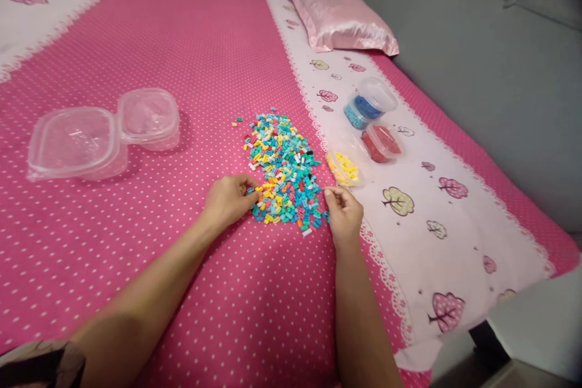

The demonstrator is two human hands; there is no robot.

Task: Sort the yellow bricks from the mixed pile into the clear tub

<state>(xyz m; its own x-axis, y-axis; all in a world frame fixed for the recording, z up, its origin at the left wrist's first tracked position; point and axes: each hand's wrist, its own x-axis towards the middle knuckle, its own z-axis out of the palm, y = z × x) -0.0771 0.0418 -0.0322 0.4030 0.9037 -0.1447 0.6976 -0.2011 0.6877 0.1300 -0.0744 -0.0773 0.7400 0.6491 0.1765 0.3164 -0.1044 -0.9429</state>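
Note:
A loose pile of small coloured toy building bricks (284, 163) is spread on the pink dotted bedsheet. At its lower left edge, my left hand (227, 200) has thumb and forefinger curled together in a pinch. A bit of yellow brick shows between those fingers. My right hand (344, 212) is by the pile's lower right edge, its fingers folded under the thumb; whatever they hold is hidden. Just beyond that hand lies a clear container with yellow bricks (344, 168). Behind it are a tub of red bricks (382, 140) and a tub of blue bricks (367, 107).
Two clear lidded plastic containers (75, 139) (149, 115) rest on the sheet to the left. A shiny pink pillow (341, 15) lies at the far right, against a grey padded panel (477, 73). The bed's edge drops off at the lower right.

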